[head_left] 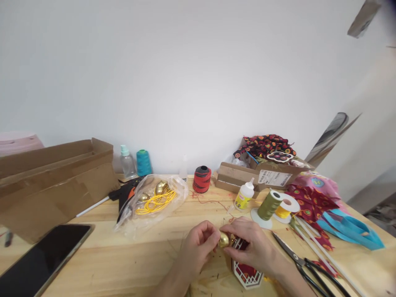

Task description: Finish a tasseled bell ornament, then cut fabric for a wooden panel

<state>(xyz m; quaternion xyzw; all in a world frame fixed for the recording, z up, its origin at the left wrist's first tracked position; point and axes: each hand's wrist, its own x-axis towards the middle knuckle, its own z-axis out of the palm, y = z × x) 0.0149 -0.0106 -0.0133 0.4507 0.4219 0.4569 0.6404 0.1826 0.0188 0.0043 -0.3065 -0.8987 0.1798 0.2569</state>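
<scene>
Your left hand [198, 243] and right hand [252, 245] both pinch gold bell [224, 240] between fingertips, just above table [123, 264]. Step in hand looks like fitting bell onto red-white lantern ornament [246, 272], tucked under right hand. Next calls for steady, fine grip. Scissors [305, 262] right of right hand; green thread spool [268, 205] beyond.

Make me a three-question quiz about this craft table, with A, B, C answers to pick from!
1. Where do the scissors lie?
A. right of the hands
B. inside the cardboard box
C. on the phone

2. What colour is the cord in the plastic bag?
A. blue
B. yellow
C. white

3. What do the left hand and right hand hold?
A. nothing
B. a gold bell
C. the glue bottle

Answers: 1 A, they rest by the right wrist. 2 B, yellow loops show through. 3 B, fingertips of both pinch it.
</scene>
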